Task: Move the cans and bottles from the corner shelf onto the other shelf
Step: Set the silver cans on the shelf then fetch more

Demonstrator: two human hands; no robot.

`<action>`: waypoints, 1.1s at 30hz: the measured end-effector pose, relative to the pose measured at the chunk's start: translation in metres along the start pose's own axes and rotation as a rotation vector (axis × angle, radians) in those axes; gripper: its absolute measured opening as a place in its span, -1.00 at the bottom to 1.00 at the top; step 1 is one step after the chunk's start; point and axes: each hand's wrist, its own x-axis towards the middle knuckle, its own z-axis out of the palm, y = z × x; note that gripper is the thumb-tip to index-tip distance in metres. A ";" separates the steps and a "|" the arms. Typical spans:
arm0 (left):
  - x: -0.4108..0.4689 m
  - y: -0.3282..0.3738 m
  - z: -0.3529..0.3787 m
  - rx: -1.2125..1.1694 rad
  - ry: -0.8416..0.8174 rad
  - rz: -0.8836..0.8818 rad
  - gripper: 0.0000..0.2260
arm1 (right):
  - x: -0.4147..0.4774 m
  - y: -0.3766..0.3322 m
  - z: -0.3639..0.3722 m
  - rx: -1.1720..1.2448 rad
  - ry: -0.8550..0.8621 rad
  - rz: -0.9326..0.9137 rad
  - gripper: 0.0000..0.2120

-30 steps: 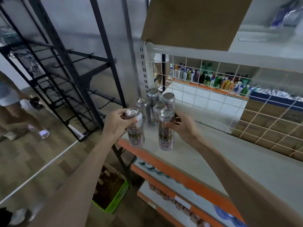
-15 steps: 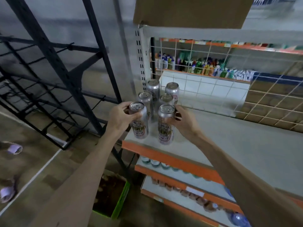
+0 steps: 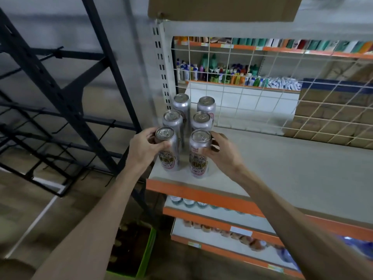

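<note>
Several silver cans stand in two rows at the left end of a pale shelf board [image 3: 282,178] with an orange front edge. My left hand [image 3: 144,150] is wrapped around the front left can [image 3: 168,152], which rests on the board near its corner. My right hand [image 3: 220,152] grips the front right can [image 3: 198,156], also standing on the board. Behind them stand two middle cans [image 3: 173,122] [image 3: 201,120] and two back cans [image 3: 181,104] [image 3: 206,105], close to the white upright post.
A white wire grid [image 3: 262,98] backs the shelf, with stocked shelves beyond it. A cardboard box [image 3: 222,7] overhangs above. Black metal racking [image 3: 60,87] stands to the left. Lower orange-edged shelves [image 3: 222,219] hold goods, and a green-rimmed crate [image 3: 133,249] sits on the floor.
Both hands carried their cans forward and down onto the shelf's front edge, in front of the other cans. The view has swung toward the shelf.
</note>
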 end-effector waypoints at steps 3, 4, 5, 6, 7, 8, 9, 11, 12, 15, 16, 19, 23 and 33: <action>0.004 -0.003 -0.002 -0.010 -0.011 0.004 -0.54 | -0.001 -0.006 0.006 0.031 0.004 0.002 -0.60; 0.004 -0.005 -0.003 -0.011 -0.015 0.002 -0.54 | -0.002 -0.006 0.007 0.031 0.007 0.004 -0.59; 0.004 -0.006 -0.004 -0.019 -0.019 0.000 -0.52 | -0.003 -0.006 0.009 0.026 0.012 0.006 -0.57; 0.005 -0.007 -0.005 -0.030 -0.023 -0.004 -0.51 | -0.003 -0.006 0.009 0.016 0.016 0.011 -0.56; 0.005 -0.009 -0.005 -0.040 -0.028 -0.009 -0.50 | -0.004 -0.006 0.009 0.012 0.020 0.014 -0.56; 0.006 -0.009 -0.006 -0.045 -0.034 -0.013 -0.49 | -0.004 -0.006 0.009 0.011 0.023 0.017 -0.56; 0.006 -0.009 -0.006 -0.049 -0.040 -0.015 -0.49 | -0.003 -0.006 0.009 0.018 0.027 0.018 -0.56; 0.005 -0.008 -0.006 -0.051 -0.046 -0.016 -0.47 | -0.003 -0.007 0.009 0.032 0.032 0.023 -0.57; 0.004 -0.007 -0.005 -0.051 -0.048 -0.014 -0.47 | -0.004 -0.009 0.009 0.035 0.031 0.024 -0.57; 0.004 -0.006 -0.003 -0.038 -0.053 0.008 -0.51 | -0.003 -0.010 0.010 0.021 0.029 0.002 -0.58; 0.004 -0.006 -0.003 -0.031 -0.056 0.017 -0.52 | -0.003 -0.011 0.011 0.010 0.022 -0.006 -0.58; 0.002 -0.003 -0.007 -0.016 -0.055 0.043 -0.51 | -0.001 -0.012 0.012 -0.016 -0.007 -0.023 -0.52; 0.000 -0.003 -0.011 -0.022 -0.073 0.052 -0.43 | -0.001 -0.007 0.011 -0.040 -0.010 -0.036 -0.45; 0.000 -0.010 -0.011 -0.022 -0.091 0.024 -0.47 | -0.004 -0.009 0.011 0.016 -0.029 -0.009 -0.43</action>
